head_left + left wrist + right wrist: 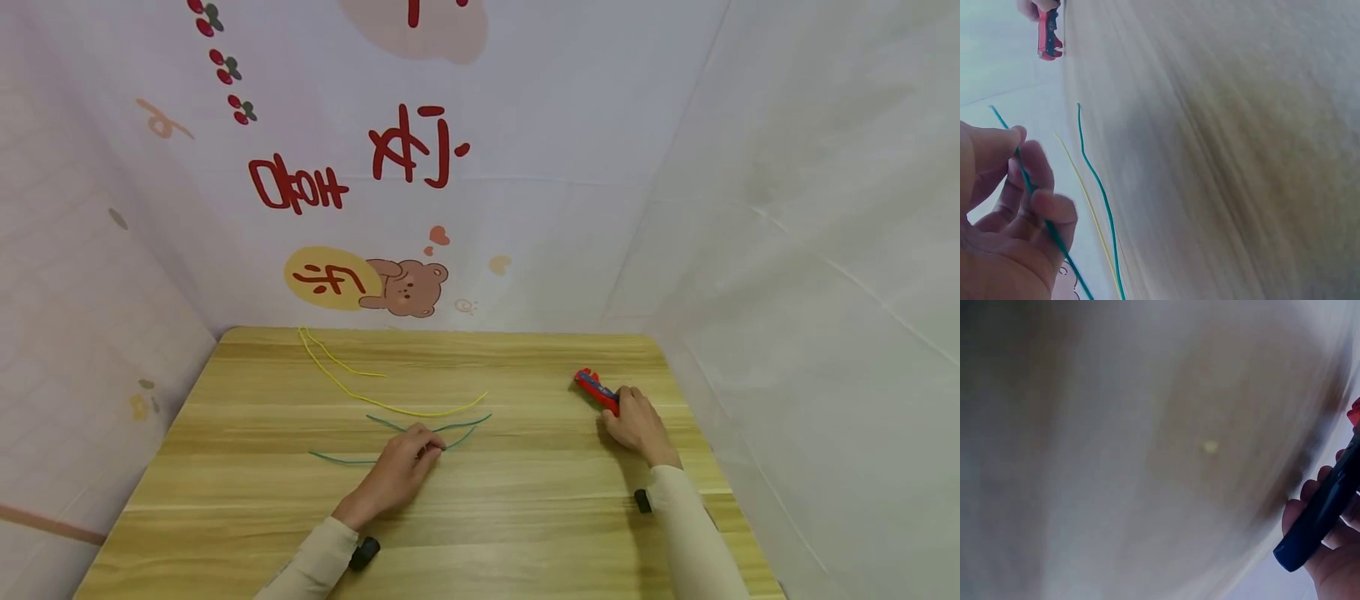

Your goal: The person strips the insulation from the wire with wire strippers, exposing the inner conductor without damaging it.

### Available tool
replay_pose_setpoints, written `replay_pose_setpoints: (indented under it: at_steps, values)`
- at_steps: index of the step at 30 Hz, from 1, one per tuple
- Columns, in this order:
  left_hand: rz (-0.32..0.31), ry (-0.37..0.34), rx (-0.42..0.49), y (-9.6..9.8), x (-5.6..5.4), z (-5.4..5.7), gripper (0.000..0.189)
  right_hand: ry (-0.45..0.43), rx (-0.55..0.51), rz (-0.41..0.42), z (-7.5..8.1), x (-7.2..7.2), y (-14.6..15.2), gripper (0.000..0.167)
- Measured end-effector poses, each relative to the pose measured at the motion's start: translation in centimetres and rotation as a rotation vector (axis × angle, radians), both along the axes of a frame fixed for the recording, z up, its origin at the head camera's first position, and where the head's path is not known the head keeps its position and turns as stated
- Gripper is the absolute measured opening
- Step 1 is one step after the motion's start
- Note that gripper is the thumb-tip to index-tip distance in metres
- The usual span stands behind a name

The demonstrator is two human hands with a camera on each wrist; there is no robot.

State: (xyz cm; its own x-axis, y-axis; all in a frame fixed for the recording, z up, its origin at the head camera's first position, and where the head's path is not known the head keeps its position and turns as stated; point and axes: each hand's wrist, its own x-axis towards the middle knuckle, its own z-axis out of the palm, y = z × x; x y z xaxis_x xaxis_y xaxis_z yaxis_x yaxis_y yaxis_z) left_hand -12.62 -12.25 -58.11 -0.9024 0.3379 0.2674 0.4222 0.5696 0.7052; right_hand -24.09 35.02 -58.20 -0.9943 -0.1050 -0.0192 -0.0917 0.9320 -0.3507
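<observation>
My left hand point(403, 468) pinches a thin green wire point(341, 460) between thumb and forefinger, near its right end. The wire point(1054, 234) runs across the palm in the left wrist view. A second green wire point(459, 425) lies just beyond this hand on the table, its middle partly hidden by the fingers. Over at the right, my right hand point(637, 423) grips a red and blue wire stripper point(597, 390), its head pointing away to the upper left. The right wrist view shows the fingers curled round the dark handle point(1319, 515).
A long yellow wire point(390, 408), bent double at the back left, lies behind the green wires. The wood-grain table point(525, 517) meets a printed white backdrop point(555, 208) at the back. White sheets point(825, 250) hang along both sides.
</observation>
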Motion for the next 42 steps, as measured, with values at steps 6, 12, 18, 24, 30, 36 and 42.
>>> replay_pose_setpoints:
  at_steps: [6, 12, 18, 24, 30, 36, 42]
  values:
    - [0.072, -0.017, 0.063, 0.1, 0.1, 0.6, 0.008, 0.025, -0.087, -0.021, 0.0, 1.0, -0.2, 0.031]
    - [0.141, -0.032, 0.09, 0.3, -0.1, 1.5, 0.005, 0.086, -0.193, -0.01, 0.6, 2.0, -0.5, 0.034]
    - [0.167, 0.017, 0.107, 0.1, -0.2, 2.4, 0.007, 0.111, -0.26, -0.005, 1.2, 2.9, -1.2, 0.044]
    - [0.173, 0.062, 0.124, -0.1, -0.3, 3.3, 0.006, 0.075, -0.354, 0.019, 2.0, 3.8, -2.3, 0.044]
    - [0.185, 0.077, 0.136, -0.2, -0.3, 4.0, 0.004, 0.091, -0.408, 0.096, 2.5, 4.7, -3.8, 0.035]
    - [0.196, 0.079, 0.159, 0.0, -0.3, 4.6, 0.005, 0.086, -0.521, 0.147, 3.2, 5.7, -5.4, 0.024]
    - [0.188, 0.104, 0.175, 0.1, -0.3, 5.2, 0.004, 0.025, -0.678, 0.218, 3.5, 6.3, -6.9, 0.022]
